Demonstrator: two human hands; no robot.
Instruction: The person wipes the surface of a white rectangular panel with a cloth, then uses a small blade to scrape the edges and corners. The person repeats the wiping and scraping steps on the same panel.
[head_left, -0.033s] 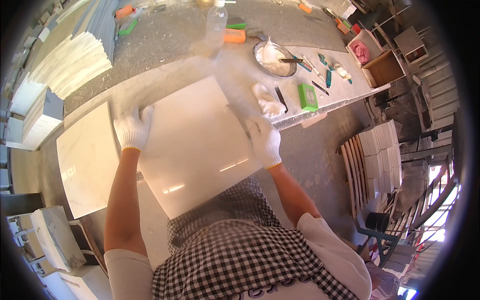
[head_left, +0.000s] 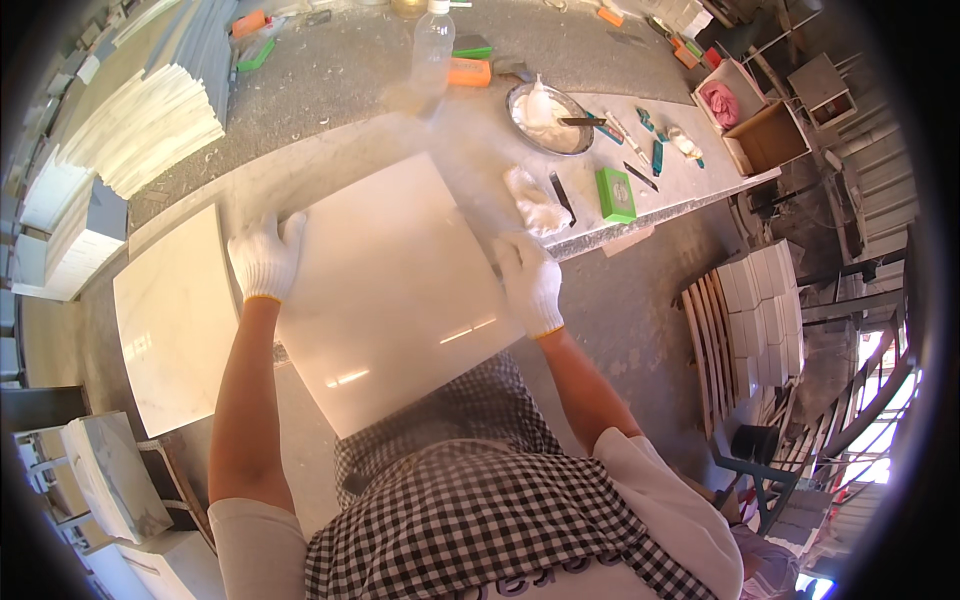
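Workshop interior, concrete floor (head_left: 640, 310) dusty and grey, daylight at far right. Long stone workbench (head_left: 330, 150) running left to right across the far half, top coated in white dust. Stacks of pale slabs (head_left: 140, 125) at far left; further stacked tiles (head_left: 765, 315) on the floor at right, beside upright boards.

Large square white tile (head_left: 395, 290), glossy, held tilted over the near edge of the bench, near centre. Second white tile (head_left: 175, 315) lying flat to its left, just beside it. Left hand (head_left: 265, 255), in a white glove, clamped on the large tile's left edge, fingers together over the top face. Right hand (head_left: 530, 280), also gloved, gripping the right edge, fingers curled round it.

On the bench beyond the right hand: crumpled white rag (head_left: 535, 195), green box (head_left: 615, 195), round metal pan (head_left: 548, 115) of white paste, clear plastic bottle (head_left: 432, 45), orange block (head_left: 468, 72). Open cardboard box (head_left: 765, 135) at far right end of the bench.
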